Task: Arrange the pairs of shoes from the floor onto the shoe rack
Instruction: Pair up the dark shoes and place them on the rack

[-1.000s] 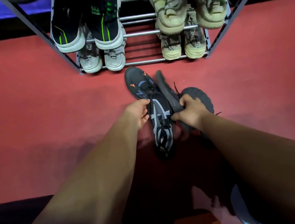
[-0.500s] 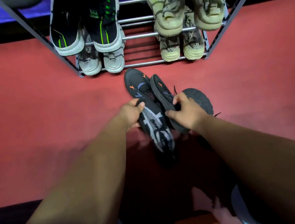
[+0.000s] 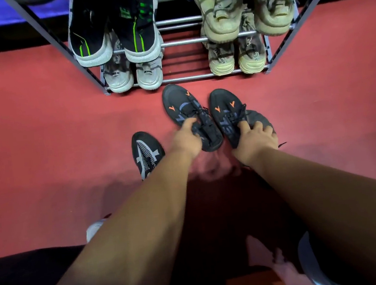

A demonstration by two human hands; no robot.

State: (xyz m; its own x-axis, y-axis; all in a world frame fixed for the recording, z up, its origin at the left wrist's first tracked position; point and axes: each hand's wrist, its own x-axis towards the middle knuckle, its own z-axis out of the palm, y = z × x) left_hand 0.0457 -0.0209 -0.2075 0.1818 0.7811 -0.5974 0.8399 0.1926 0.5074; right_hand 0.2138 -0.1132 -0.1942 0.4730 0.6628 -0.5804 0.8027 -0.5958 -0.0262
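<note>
Shoe rack [image 3: 182,42] w/ four pairs stands on red floor [image 3: 39,137]. In front, orange-marked pair now sits upright, side by side: left hand [image 3: 185,140] fingers grip left shoe [image 3: 179,103], right hand [image 3: 255,137] grips right shoe [image 3: 223,104]. White-patterned shoe [image 3: 147,154], held 0.5 sec ago, lies released on floor at left.
</note>
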